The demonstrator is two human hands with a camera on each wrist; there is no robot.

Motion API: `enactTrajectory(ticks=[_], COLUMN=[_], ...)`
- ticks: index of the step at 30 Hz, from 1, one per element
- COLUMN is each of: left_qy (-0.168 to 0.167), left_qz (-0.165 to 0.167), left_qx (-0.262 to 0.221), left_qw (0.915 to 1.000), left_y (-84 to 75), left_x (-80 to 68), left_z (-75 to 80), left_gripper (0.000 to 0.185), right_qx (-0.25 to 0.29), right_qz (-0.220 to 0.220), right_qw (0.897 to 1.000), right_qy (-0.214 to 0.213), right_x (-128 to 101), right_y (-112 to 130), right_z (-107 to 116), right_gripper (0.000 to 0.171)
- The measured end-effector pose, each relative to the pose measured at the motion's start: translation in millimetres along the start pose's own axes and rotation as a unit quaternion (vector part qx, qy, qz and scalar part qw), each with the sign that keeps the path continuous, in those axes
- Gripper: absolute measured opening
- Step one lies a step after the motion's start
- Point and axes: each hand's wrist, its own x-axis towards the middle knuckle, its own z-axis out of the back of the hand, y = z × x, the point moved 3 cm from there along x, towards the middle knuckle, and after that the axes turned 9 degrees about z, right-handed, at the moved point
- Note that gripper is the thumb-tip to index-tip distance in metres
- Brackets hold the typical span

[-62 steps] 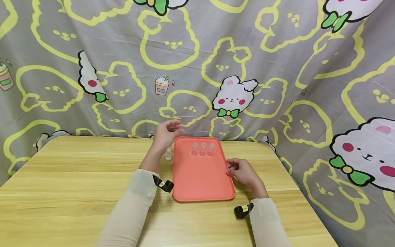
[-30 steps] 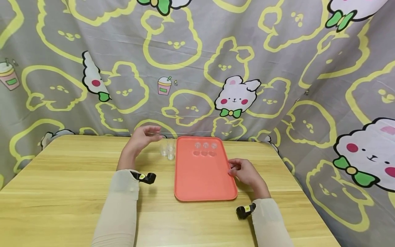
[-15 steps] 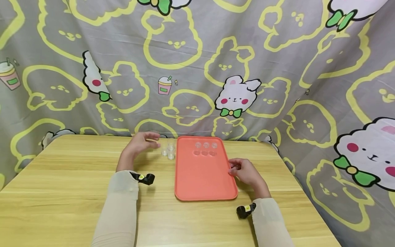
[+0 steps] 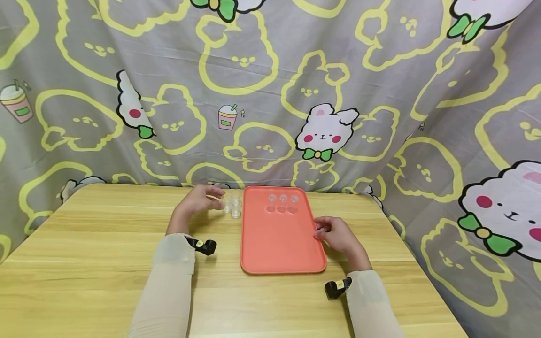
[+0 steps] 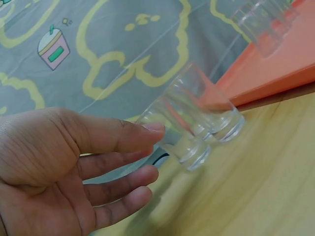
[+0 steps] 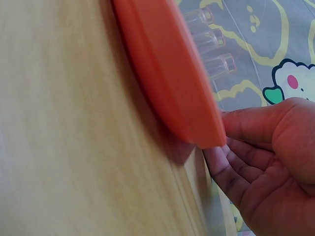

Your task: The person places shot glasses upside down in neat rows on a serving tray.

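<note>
An orange tray (image 4: pixel 279 244) lies on the wooden table (image 4: pixel 84 263). Several small clear glasses (image 4: pixel 282 203) stand in two rows at its far end. A small cluster of clear glasses (image 4: pixel 232 204) stands on the table by the tray's far left corner. My left hand (image 4: pixel 214 198) hovers just left of the cluster with relaxed fingers. In the left wrist view its thumb (image 5: pixel 123 132) reaches the nearest glass (image 5: pixel 184 142) without gripping it. My right hand (image 4: pixel 324 231) pinches the tray's right edge, thumb (image 6: pixel 248 125) above the tray rim (image 6: pixel 172 73) and fingers (image 6: pixel 226 169) under it.
A cartoon-print curtain (image 4: pixel 270 94) hangs close behind the table's far edge and along the right side. Bare tabletop stretches to the left of my left arm and in front of the tray. Small black cameras (image 4: pixel 206 246) sit on both wrists.
My left hand swung left from above the tray's far corner, then came down and back right to the glasses on the table. The right hand has kept its hold on the tray.
</note>
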Motion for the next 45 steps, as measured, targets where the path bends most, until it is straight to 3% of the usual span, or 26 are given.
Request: enactTrajectory(ticks=[7, 29, 36, 41, 45], left_qy=[0.012, -0.007, -0.041, -0.051, -0.066], left_qz=[-0.003, 0.004, 0.011, 0.032, 0.03], left_qx=[0.011, 0.008, 0.015, -0.012, -0.05], left_qw=[0.9999, 0.9999, 0.999, 0.9981, 0.9961], left_y=[-0.2, 2.5, 3.0, 0.9, -5.7], left_x=[4.1, 6.8, 5.1, 1.3, -2.9], left_z=[-9.8, -15.8, -11.3, -7.5, -3.5], left_gripper=[0.04, 0.032, 0.029, 0.034, 0.037], right_qx=[-0.005, -0.004, -0.004, -0.003, -0.003], right_qz=[0.0, 0.006, 0.004, 0.0, -0.003], right_qw=[1.0, 1.0, 1.0, 1.0, 1.0], right_qy=[0.0, -0.004, -0.005, -0.004, -0.004], right_x=[0, -1, 0, -1, -1], right_y=[0, 1, 1, 2, 1], right_z=[1, 0, 0, 0, 0], right_gripper=[0.041, 0.042, 0.041, 0.041, 0.041])
